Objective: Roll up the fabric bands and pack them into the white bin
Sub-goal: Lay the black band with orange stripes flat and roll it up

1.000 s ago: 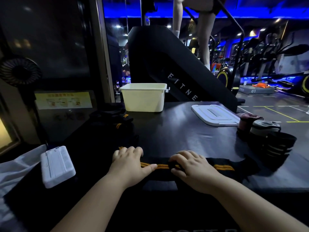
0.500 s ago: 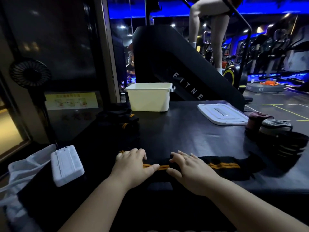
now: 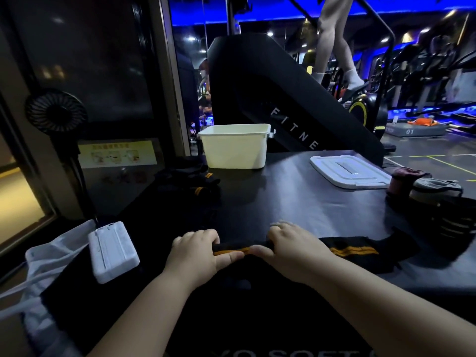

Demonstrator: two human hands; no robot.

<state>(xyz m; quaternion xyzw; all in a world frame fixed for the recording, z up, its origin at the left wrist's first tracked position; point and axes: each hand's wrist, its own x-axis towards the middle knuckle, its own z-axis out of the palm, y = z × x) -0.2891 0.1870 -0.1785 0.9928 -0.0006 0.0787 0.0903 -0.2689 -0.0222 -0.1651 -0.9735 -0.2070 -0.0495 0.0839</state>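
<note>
On the dark counter (image 3: 296, 202), two hands grip a striped band

Beyond the far edge rises a black stair machine (image 3: 257, 86). Against that edge stands the white bin (image 3: 235, 148), upright and open, with its lid (image 3: 350, 171) lying flat well to the right. Rolled bands (image 3: 438, 202) cluster at the right edge. A heap of bands (image 3: 190, 181) lies just left of the bin. Nearest the person, a black band (image 3: 353, 249) with orange stripes lies flat, trailing to the right. The left hand (image 3: 195, 256) and right hand (image 3: 296, 251) sit side by side on its left end, fingers curled over it, thumbs nearly touching. Bare counter lies between hands and bin. A white case (image 3: 112, 251) rests at the left corner.
</note>
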